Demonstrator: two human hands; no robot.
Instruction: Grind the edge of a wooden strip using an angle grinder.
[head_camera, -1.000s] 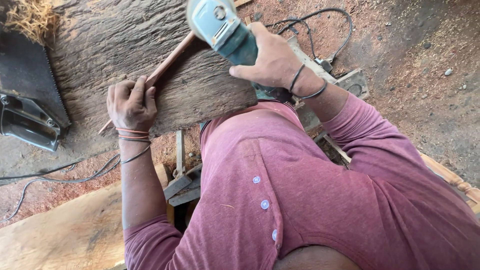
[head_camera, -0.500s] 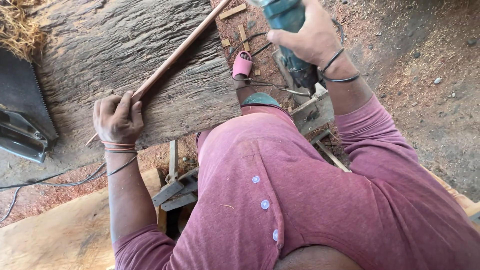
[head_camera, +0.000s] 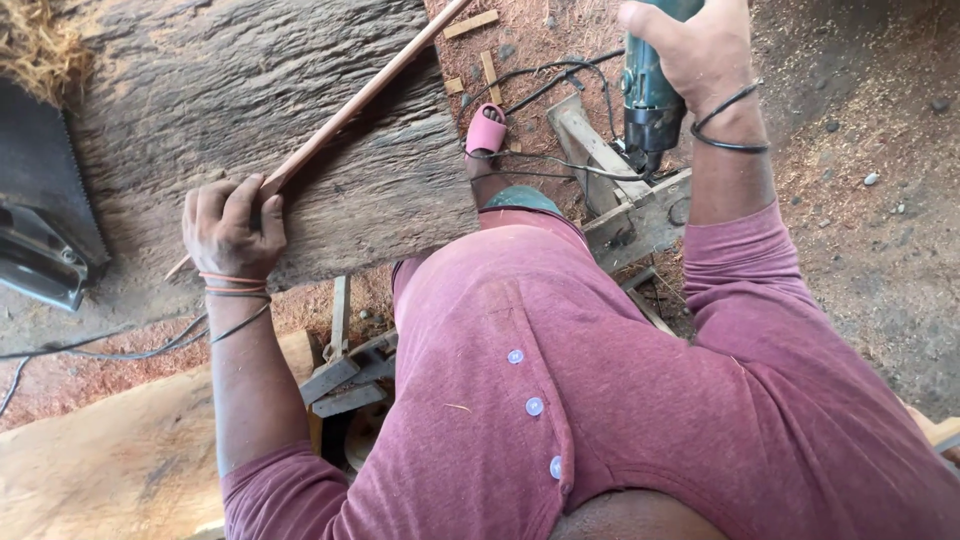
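— What is on the ground at the top?

— A small pink cup (head_camera: 486, 129) lies on red sawdust, with black wires (head_camera: 540, 76) by it. Little wood bits (head_camera: 472, 24) lie near.

— And on the left?

— A dark metal thing (head_camera: 45, 235) sits beside dry straw (head_camera: 35, 45). A pale wood plank (head_camera: 120, 460) lies lower down.

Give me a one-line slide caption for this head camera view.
Left hand grips a thin wooden strip on a rough slab; right hand holds a green power tool aside.
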